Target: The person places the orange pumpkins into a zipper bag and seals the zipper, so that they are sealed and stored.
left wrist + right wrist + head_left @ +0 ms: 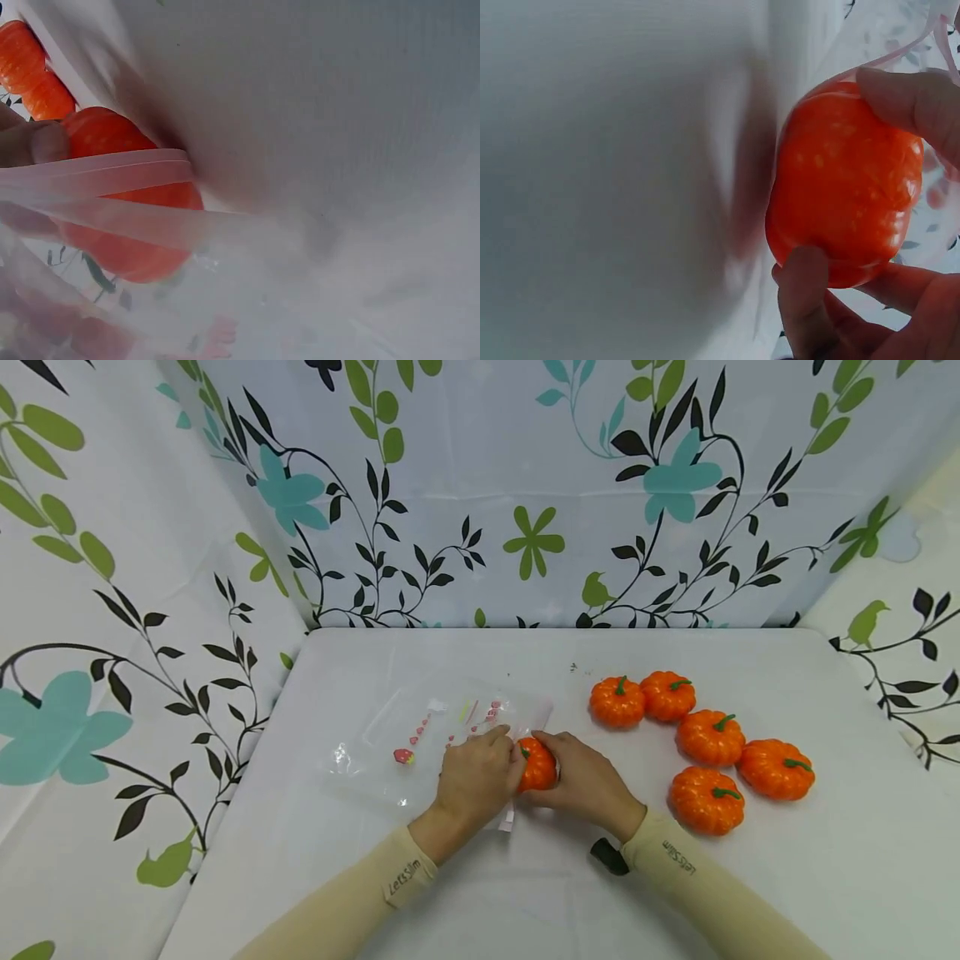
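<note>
In the head view a clear plastic zip bag (382, 735) with red printed marks lies flat on the white table. My left hand (476, 777) grips the bag near its pink-edged mouth, its fingers partly hidden. My right hand (588, 781) holds a small orange toy pumpkin (538, 766) at that mouth. In the left wrist view the pink strip (97, 172) of the bag crosses over the pumpkin (142, 259), part of which shows through the film. The right wrist view has the pumpkin (847, 180) between the thumb and fingers (806, 292).
Several more orange pumpkins (708, 737) with green stems sit in a group to the right on the table (570, 910). A small black object (610, 857) is beside my right wrist. Patterned cloth (465, 485) hangs behind the table and at its sides.
</note>
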Motion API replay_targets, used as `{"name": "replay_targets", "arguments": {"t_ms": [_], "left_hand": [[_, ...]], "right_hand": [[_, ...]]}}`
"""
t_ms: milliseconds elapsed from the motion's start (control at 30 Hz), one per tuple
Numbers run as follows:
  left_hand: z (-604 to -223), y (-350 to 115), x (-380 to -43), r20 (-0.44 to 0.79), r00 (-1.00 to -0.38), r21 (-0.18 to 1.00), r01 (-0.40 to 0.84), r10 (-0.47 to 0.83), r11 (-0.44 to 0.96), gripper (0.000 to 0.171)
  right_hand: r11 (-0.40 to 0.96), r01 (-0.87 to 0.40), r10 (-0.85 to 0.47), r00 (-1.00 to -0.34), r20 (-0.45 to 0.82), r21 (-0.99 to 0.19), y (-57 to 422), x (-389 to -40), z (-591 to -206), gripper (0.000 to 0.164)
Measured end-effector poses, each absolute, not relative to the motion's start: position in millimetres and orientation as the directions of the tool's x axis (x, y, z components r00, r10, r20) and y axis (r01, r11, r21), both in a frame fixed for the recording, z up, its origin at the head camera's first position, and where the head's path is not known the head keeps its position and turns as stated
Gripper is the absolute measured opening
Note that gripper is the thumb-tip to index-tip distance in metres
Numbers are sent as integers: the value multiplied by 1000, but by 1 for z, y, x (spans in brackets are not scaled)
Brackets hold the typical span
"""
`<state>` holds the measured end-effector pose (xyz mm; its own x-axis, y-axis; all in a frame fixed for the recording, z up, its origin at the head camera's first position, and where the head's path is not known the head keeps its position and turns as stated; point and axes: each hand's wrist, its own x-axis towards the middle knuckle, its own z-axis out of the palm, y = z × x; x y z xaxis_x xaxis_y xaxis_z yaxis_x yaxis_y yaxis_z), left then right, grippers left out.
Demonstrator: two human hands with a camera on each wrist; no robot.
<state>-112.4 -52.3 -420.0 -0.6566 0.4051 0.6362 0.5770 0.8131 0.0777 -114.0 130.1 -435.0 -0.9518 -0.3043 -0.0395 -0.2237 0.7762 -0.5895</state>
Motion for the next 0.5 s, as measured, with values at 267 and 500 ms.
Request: {"name": "replay_targets", "arguments": {"t_ms": [267,500], "left_hand": [[-427,-47,-107,645,-631,65,607,431,792,11],[-436,-49,-109,666,-611,53,611,428,790,10]], "right_hand": [[628,-274,-422,-906,-23,-729,121,-125,-439,73],[535,-101,-360,-925,-119,-839,125,-127,-446,76]]}}
